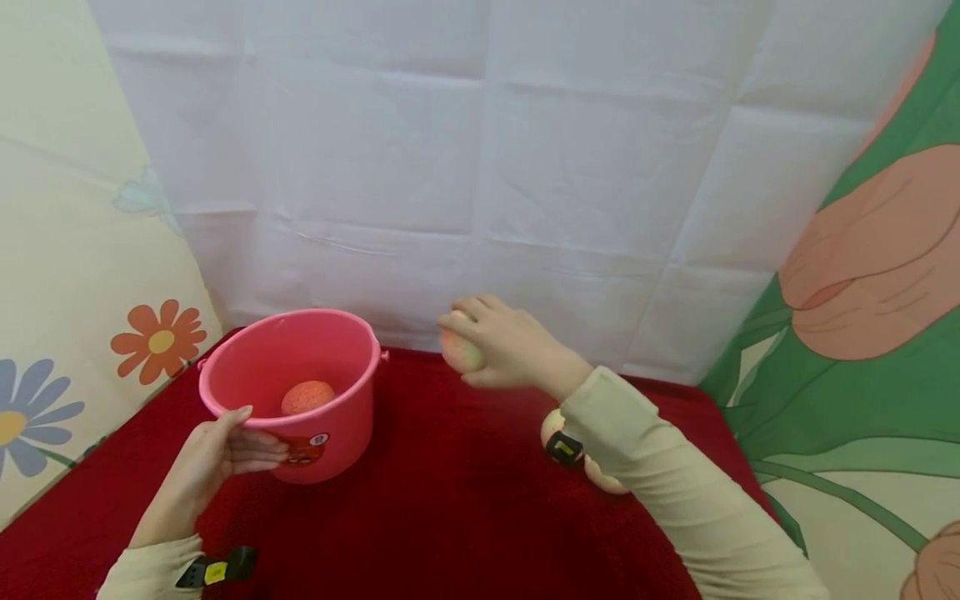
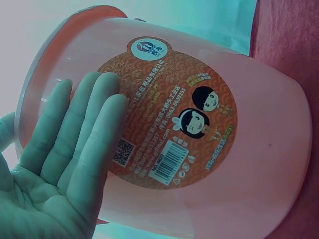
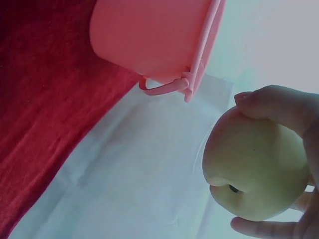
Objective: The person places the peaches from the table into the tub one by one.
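A pink bucket (image 1: 292, 429) stands at the left, tipped slightly toward me, with a speckled orange-red ball-shaped thing (image 1: 307, 397) inside. My left hand (image 1: 217, 452) holds its near rim, the thumb over the edge and the fingers nearly straight along the outer wall. Beside those fingers, the left wrist view shows an orange printed label (image 2: 172, 114). Right of the bucket, my right hand (image 1: 510, 346) grips a pale yellow-pink peach (image 3: 256, 164) above the cloth. The thumb and fingers wrap its sides, leaving the dimpled stem end uncovered in the right wrist view.
Two pale round fruits (image 1: 551, 426) lie on the dark red cloth (image 1: 442, 500), partly hidden by the right forearm. A white sheet (image 1: 375, 167) hangs behind the table. Flower-patterned hangings (image 1: 840, 400) flank both sides. The bucket's handle (image 3: 167, 88) hangs at its side.
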### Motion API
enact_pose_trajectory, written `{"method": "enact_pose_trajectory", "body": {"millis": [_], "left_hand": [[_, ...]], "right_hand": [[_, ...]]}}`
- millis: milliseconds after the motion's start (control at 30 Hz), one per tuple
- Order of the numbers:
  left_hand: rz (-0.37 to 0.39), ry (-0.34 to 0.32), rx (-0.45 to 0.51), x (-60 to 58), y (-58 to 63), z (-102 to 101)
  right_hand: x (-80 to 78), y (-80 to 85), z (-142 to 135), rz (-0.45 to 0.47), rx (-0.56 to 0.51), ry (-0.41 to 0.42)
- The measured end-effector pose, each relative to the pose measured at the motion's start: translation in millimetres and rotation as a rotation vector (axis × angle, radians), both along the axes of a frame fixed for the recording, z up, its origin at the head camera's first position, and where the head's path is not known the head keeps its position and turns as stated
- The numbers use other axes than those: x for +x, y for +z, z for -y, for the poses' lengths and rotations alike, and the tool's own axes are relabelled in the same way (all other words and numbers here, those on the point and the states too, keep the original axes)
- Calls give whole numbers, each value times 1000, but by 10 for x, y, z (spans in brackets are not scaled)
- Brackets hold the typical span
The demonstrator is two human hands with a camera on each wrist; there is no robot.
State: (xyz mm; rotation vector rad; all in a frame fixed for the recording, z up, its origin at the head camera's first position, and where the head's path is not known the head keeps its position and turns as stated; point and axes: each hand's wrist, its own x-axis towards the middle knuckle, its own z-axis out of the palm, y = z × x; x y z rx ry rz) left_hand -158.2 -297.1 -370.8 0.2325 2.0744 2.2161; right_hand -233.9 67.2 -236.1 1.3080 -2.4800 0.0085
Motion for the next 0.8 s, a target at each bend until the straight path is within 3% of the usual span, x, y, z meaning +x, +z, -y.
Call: {"method": "enact_pose_trajectory", "body": {"millis": [567,800], "left_hand": [[20,32,-10,27,12,-22],[15,15,-6,7,3,-27]], "right_hand": [[-132,100,222,65,-22,-26],[-203,150,274,121,-112,-26]]}}
